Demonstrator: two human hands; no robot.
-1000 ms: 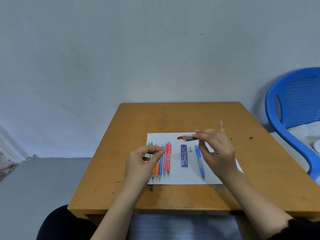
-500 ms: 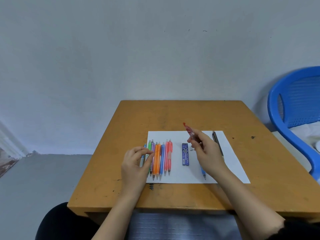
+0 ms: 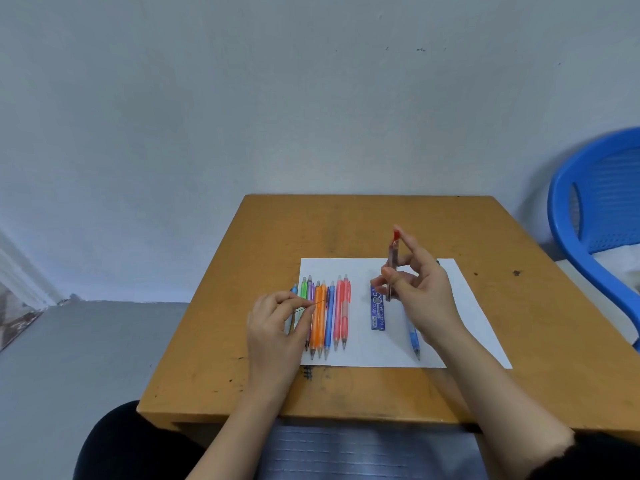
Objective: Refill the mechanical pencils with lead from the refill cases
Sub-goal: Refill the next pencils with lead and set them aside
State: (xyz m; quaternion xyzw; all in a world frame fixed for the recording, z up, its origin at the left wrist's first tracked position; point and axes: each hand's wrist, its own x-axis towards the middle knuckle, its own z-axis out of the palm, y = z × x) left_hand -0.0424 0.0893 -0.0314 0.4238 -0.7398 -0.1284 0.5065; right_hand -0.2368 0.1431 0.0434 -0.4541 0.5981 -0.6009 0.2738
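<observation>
A white sheet of paper (image 3: 460, 306) lies on the wooden table (image 3: 346, 223). On its left side lies a row of several coloured mechanical pencils (image 3: 327, 315). A dark blue lead refill case (image 3: 378, 311) lies at the middle. A blue pencil (image 3: 414, 339) lies partly under my right hand. My right hand (image 3: 420, 292) holds a clear refill case with a red cap (image 3: 392, 268) upright above the paper. My left hand (image 3: 277, 327) pinches a thin dark lead (image 3: 317, 304) over the left end of the pencil row.
A blue plastic chair (image 3: 595, 216) stands to the right of the table. A grey wall runs behind the table, and grey floor lies to the left. My lap is below the table's near edge.
My right hand has turned the red-capped case from lying level to standing upright. My left hand has drifted left over the pencils, and a thin lead now shows between its fingers.
</observation>
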